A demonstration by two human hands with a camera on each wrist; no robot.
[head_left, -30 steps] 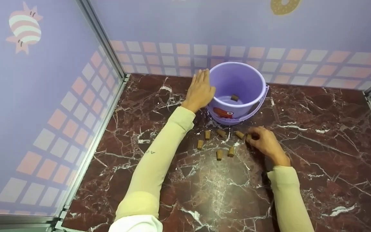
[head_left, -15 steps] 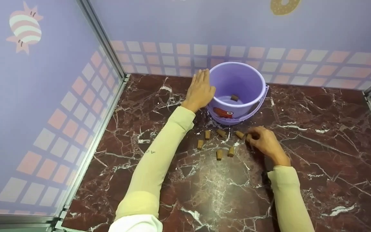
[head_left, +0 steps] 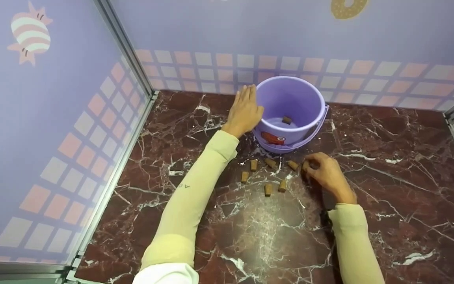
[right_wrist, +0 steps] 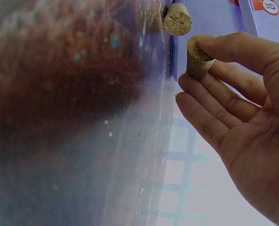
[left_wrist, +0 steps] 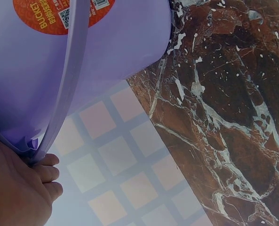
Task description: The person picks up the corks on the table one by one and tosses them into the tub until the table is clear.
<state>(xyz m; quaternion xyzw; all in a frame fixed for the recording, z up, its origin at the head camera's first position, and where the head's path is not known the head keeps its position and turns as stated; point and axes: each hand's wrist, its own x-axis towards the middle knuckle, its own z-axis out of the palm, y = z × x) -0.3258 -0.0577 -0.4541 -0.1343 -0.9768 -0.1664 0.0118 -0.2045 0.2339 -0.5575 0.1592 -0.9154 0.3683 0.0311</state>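
Observation:
A lilac bucket (head_left: 290,136) stands upright near the back wall, with one brown cork (head_left: 286,120) inside. My left hand (head_left: 244,112) grips the bucket's left rim; in the left wrist view the fingers (left_wrist: 47,174) bend over the edge beside the handle's (left_wrist: 66,80) end. My right hand (head_left: 325,173) is in front of the bucket, to the right of several corks. In the right wrist view its thumb and fingers pinch a tapered cork (right_wrist: 198,59). Another cork (right_wrist: 178,20) lies just beyond, apart from the hand.
Several loose corks, including a cork (head_left: 268,189) at the front and a cork (head_left: 244,176) at the left, lie on the dark red marbled tabletop (head_left: 400,197). Patterned lilac wall panels (head_left: 211,31) bound the back and sides.

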